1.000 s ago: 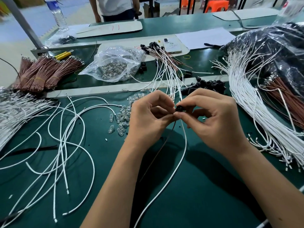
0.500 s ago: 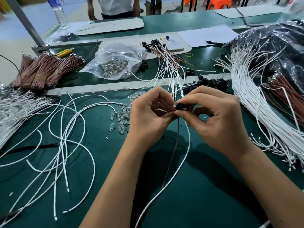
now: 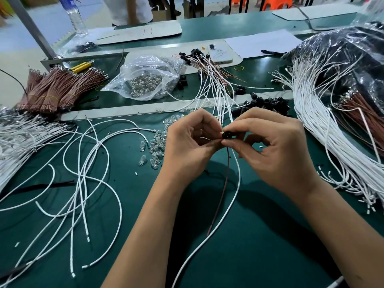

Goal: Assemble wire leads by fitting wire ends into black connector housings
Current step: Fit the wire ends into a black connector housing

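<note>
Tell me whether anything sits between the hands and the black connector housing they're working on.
Nothing visible does. The black connector housing is already pinched by the right hand, and the left hand meets it from the other side. A brown wire and a white wire hang below it.

table mat [image 3: 270, 235]: matt dark green, smooth, rubbery-looking
black housing [image 3: 226, 135]: plastic, slight sheen
white wires [image 3: 324, 129]: matt, finely textured sleeve, perhaps woven
brown wire [image 3: 224, 181]: thin, smooth plastic coat
brown wire bundles [image 3: 52, 88]: dull coat, shiny metal tips
bag [image 3: 145, 77]: clear glossy film, crinkled
small bulbs [image 3: 154, 142]: clear, glassy
sheet [image 3: 261, 42]: white matt paper
</note>
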Available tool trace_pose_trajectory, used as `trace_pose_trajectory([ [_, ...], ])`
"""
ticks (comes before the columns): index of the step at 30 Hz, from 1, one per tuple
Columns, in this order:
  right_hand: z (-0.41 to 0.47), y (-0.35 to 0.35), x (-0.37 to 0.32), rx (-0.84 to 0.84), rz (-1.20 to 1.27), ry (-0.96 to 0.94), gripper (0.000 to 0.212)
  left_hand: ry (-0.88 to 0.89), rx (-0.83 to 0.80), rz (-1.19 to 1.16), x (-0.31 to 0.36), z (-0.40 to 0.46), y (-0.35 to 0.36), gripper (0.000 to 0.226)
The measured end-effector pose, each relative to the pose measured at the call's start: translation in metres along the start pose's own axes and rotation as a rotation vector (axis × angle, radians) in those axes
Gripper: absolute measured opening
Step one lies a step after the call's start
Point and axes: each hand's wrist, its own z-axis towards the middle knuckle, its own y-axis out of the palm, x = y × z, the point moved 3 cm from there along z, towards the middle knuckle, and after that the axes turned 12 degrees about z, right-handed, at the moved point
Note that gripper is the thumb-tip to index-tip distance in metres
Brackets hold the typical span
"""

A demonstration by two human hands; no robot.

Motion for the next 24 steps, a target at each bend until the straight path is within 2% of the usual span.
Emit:
trace_pose_trajectory([
  [18,0.0,0.0,0.0,-0.006,-0.019,-0.018,0.01,-0.003,-0.014,0.004,0.002,0.0,0.0,0.027],
  [21,-0.001,-0.001,0.007,0.031,0.077,0.082,0.011,-0.015,-0.025,-0.002,0.0,0.0,0.0,0.025],
  [24,-0.002,-0.002,0.02,0.107,0.223,0.285,0.01,-0.062,-0.057,-0.033,0.0,0.0,0.002,0.027],
])
